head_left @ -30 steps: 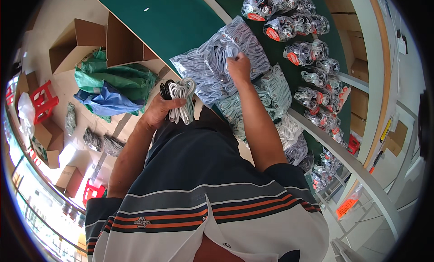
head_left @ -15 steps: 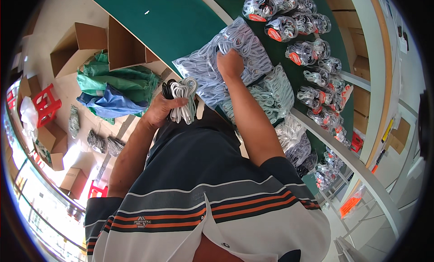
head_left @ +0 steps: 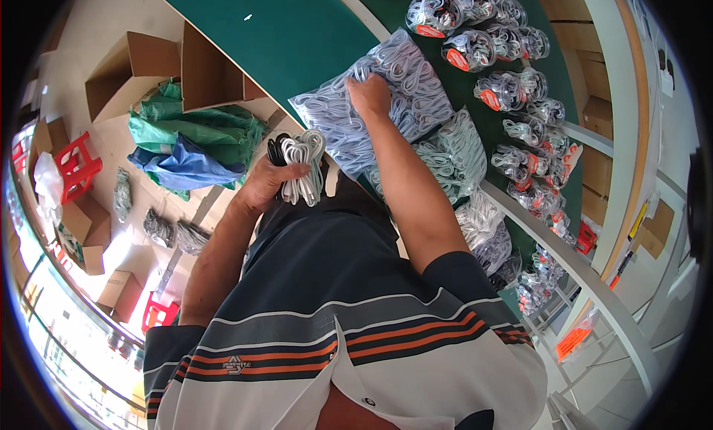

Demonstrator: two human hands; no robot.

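Observation:
Several coiled cables (head_left: 303,166), white and pale with a black one at the left, are gripped in my left hand (head_left: 269,179) in front of my body. My right hand (head_left: 369,96) reaches onto a wide clear bag of pale lavender-grey coiled cables (head_left: 416,77) lying on the green table (head_left: 297,36). Its fingers are closed at the bag's upper part, on a pale coiled cable (head_left: 359,72). Beside that bag lies another bag of greenish-white coiled cables (head_left: 454,151), with white coils (head_left: 479,218) nearer to me.
Clear jars of cables (head_left: 471,50) with orange labels stand in rows at the right. A grey metal rail (head_left: 549,229) runs along that side. On the floor at left are open cardboard boxes (head_left: 134,66), green sacks (head_left: 160,125), a red stool (head_left: 78,166) and bagged cables (head_left: 157,228).
My right hand has shifted slightly left and up over the bag of lavender-grey cables. My left hand still holds its cables, and the whole view has moved slightly.

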